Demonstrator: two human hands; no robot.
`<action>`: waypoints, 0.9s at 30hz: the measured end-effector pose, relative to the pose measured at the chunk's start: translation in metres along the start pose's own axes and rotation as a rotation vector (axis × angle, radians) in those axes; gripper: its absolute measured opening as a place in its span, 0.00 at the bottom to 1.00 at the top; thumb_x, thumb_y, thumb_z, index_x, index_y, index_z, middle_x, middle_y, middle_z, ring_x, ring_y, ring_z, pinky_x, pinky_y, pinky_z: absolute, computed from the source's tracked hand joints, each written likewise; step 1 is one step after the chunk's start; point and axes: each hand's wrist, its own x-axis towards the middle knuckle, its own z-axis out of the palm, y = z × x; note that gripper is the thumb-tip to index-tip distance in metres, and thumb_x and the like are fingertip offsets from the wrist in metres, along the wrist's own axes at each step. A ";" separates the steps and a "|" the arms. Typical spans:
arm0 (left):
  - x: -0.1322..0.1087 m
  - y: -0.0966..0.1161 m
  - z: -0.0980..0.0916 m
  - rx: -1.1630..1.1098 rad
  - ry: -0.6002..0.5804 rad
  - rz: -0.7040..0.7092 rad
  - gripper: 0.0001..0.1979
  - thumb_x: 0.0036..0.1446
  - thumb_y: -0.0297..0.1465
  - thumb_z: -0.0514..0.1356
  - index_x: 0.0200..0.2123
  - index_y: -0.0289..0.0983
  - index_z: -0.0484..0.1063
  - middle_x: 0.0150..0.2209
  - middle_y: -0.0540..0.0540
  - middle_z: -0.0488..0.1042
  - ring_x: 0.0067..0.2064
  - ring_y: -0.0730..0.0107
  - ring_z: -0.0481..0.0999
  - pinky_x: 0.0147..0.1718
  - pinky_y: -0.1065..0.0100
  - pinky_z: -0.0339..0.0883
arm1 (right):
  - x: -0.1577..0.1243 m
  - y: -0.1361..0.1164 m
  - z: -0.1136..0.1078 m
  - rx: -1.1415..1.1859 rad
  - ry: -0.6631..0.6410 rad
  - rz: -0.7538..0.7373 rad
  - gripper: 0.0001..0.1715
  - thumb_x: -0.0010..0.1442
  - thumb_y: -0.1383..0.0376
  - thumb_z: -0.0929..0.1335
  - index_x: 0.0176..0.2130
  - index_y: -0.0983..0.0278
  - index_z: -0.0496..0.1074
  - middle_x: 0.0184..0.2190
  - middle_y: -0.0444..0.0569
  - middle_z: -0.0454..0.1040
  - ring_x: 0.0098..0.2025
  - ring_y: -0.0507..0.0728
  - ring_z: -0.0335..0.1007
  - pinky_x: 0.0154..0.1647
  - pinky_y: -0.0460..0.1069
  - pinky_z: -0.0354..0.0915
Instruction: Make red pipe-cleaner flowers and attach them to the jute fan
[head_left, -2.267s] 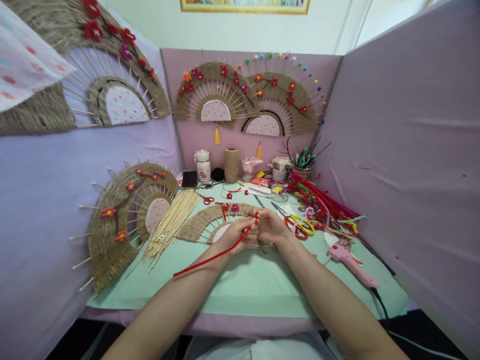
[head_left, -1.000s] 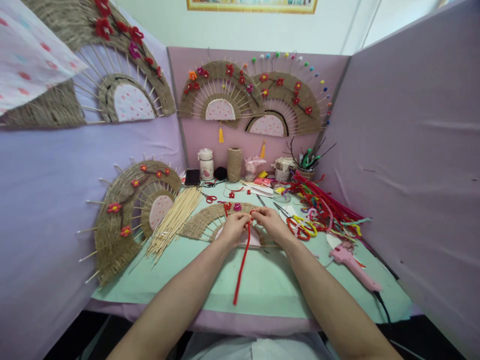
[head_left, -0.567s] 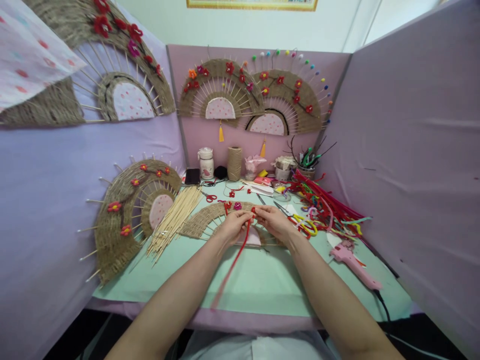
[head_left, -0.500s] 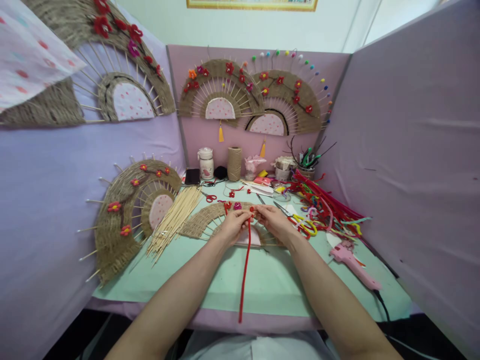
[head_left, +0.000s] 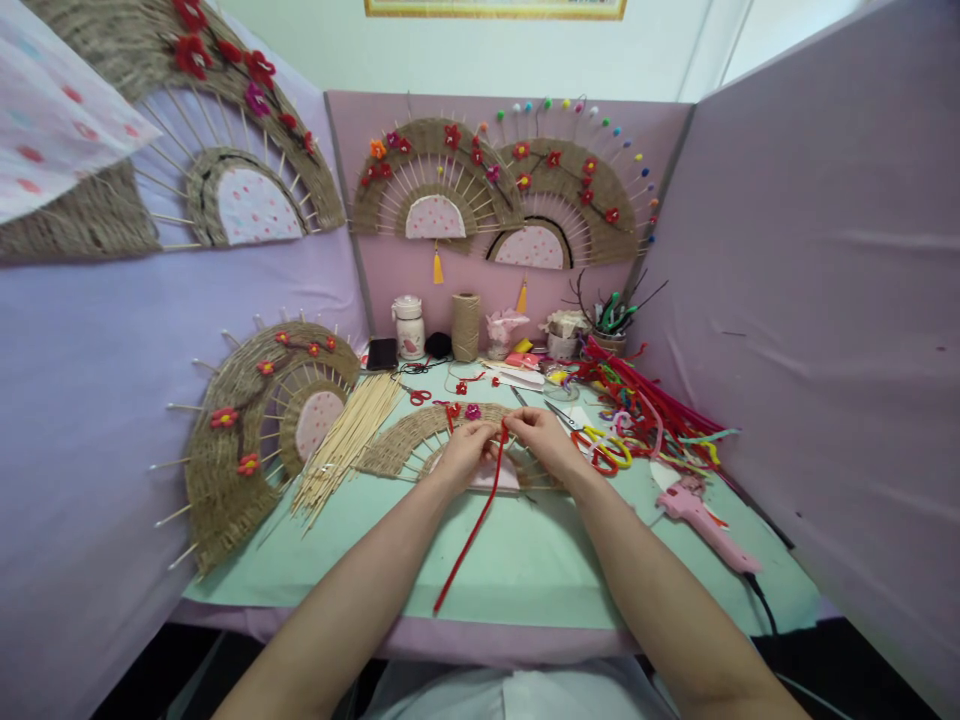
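A red pipe cleaner (head_left: 480, 535) runs from my fingers down toward the front of the table, its lower end free and slanting left. My left hand (head_left: 470, 450) pinches it near its upper end, and my right hand (head_left: 536, 432) grips the same end, where it looks bent into a small loop. Both hands are close together above a twine-wrapped fan (head_left: 397, 443) lying flat on the table. On that fan's upper edge sit a magenta flower (head_left: 472, 411) and a red flower (head_left: 453, 410). My hands cover part of the fan.
Thin wooden sticks (head_left: 345, 440) lie left of the fan. To the right are yellow-handled scissors (head_left: 611, 448), a heap of pipe cleaners (head_left: 645, 390) and a pink glue gun (head_left: 709, 527). A twine spool (head_left: 466, 328) stands behind. Finished fans hang on the partitions.
The hanging length of the pipe cleaner has swung left at its lower end. My hands stay close together, with the right fingers shifted slightly at the bent end.
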 end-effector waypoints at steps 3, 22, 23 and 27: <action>0.001 0.000 -0.001 -0.043 -0.007 -0.007 0.11 0.43 0.35 0.61 0.26 0.32 0.71 0.24 0.48 0.70 0.20 0.81 0.63 0.18 0.75 0.51 | 0.000 0.001 0.000 -0.004 0.017 0.006 0.16 0.49 0.55 0.66 0.27 0.66 0.71 0.22 0.44 0.68 0.24 0.49 0.57 0.26 0.45 0.55; -0.001 0.015 -0.002 -0.182 0.132 0.005 0.15 0.32 0.32 0.69 0.25 0.33 0.70 0.24 0.50 0.70 0.24 0.79 0.67 0.22 0.75 0.56 | -0.007 0.003 0.014 0.252 -0.275 0.138 0.17 0.46 0.54 0.71 0.31 0.65 0.71 0.22 0.41 0.66 0.20 0.46 0.51 0.19 0.43 0.47; 0.000 0.014 -0.003 -0.181 0.129 0.007 0.14 0.33 0.33 0.68 0.25 0.33 0.70 0.24 0.50 0.70 0.25 0.79 0.67 0.22 0.75 0.56 | -0.008 0.002 0.015 0.273 -0.255 0.157 0.17 0.45 0.54 0.71 0.30 0.65 0.71 0.20 0.40 0.64 0.19 0.45 0.51 0.19 0.43 0.46; 0.003 0.014 -0.007 -0.181 0.126 0.006 0.14 0.35 0.34 0.67 0.27 0.32 0.72 0.25 0.48 0.71 0.25 0.78 0.67 0.22 0.75 0.55 | -0.008 -0.004 0.015 0.327 -0.215 0.231 0.17 0.41 0.56 0.73 0.26 0.65 0.68 0.16 0.37 0.59 0.18 0.45 0.49 0.19 0.43 0.45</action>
